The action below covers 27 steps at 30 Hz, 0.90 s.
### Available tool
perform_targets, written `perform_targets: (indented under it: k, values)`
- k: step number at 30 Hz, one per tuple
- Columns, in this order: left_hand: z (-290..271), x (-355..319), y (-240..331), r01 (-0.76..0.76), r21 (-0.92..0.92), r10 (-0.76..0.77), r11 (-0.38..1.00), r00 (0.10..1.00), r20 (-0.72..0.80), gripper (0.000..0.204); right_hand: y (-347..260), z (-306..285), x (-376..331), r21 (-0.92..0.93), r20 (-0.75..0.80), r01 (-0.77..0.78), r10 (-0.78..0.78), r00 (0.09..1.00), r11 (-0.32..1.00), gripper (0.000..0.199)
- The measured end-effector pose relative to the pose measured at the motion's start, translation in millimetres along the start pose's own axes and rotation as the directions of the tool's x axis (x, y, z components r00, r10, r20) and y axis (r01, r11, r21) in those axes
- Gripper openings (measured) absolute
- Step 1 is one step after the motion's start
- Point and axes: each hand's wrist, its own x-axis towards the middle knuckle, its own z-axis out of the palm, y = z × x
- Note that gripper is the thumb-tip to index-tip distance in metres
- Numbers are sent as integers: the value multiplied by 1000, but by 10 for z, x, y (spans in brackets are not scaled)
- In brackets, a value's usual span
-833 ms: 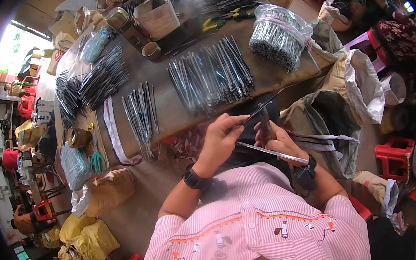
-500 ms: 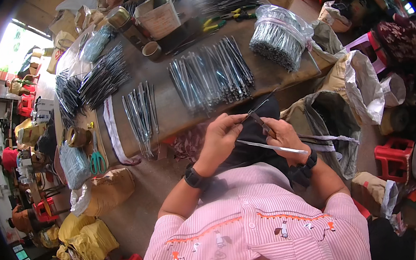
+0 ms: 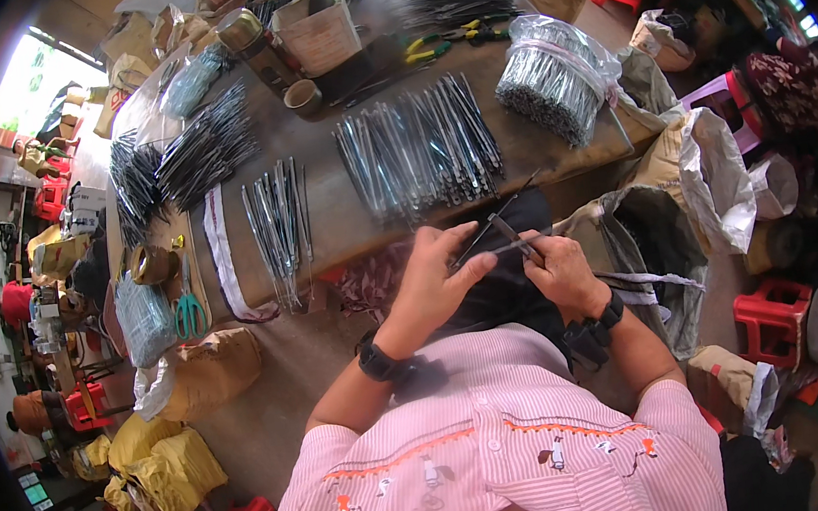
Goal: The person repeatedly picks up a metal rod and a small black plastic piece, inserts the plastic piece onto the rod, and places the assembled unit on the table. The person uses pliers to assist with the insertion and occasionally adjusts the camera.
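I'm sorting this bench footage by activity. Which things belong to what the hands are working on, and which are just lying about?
In hand:
left hand
right hand
thin metal rod
rods laid out on the table

Lying about:
green-handled scissors
tape roll
cardboard box
bagged rod bundle

Daylight glares from upper left; fisheye bends edges, dark rim.

Two hands work at the table edge: the left hand [image 3: 441,277] and the right hand [image 3: 558,271], each with a black wristband. One pair of green-handled scissors [image 3: 188,311] lies on the table, beside one roll of tape [image 3: 149,266]. One cardboard box [image 3: 316,30] stands upright. One clear plastic bag of metal rods [image 3: 554,74] sits at the right. Two red plastic stools [image 3: 775,319] show on the right.
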Motion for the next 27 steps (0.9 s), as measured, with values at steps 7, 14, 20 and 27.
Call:
perform_targets:
  k: [7,14,20,27]
  values:
    - [-223,-117,-57,80,53,-75,995,994,-80,28,-160,81,193,71,100,-22,15,995,997,34]
    - [-777,-184,-858,220,288,-42,932,855,-516,22,-75,178,174,330,172,-116,61,983,937,48]
    - [-1475,-284,-1656,558,471,-120,683,722,-682,28,78,153,76,603,175,-303,249,953,738,48]
    - [-1164,-76,-1534,504,549,-94,667,787,-609,35,48,181,21,742,137,-287,282,950,606,47]
